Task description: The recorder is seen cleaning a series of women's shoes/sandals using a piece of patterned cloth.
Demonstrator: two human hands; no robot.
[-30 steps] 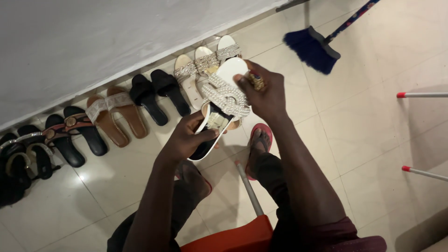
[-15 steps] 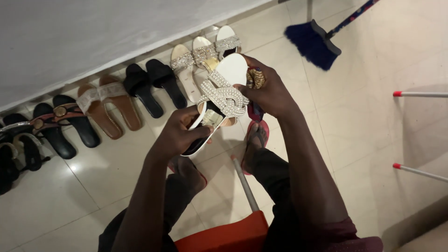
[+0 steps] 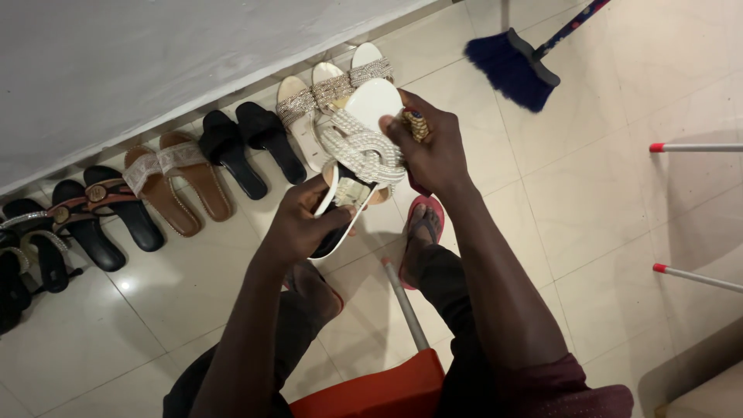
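Observation:
I hold a white sandal (image 3: 364, 135) with a knotted, bead-studded strap above the floor, its toe pointing away from me. My left hand (image 3: 303, 224) grips its heel end from below. My right hand (image 3: 427, 147) is at the toe end, its fingers closed on a bunched patterned cloth (image 3: 416, 124) that presses against the sandal's sole. A second sandal seems to lie under the white one, mostly hidden.
Several pairs of sandals line the white wall: cream beaded (image 3: 317, 97), black (image 3: 248, 147), brown (image 3: 174, 182), dark ones (image 3: 101, 213) at left. A blue broom (image 3: 515, 66) leans at upper right. My feet wear red flip-flops (image 3: 424, 228). An orange stool edge (image 3: 371, 391) shows below.
The view shifted slightly; my hands and the sandal sit a little higher in the frame. My right hand's cloth has moved along the toe end of the sandal.

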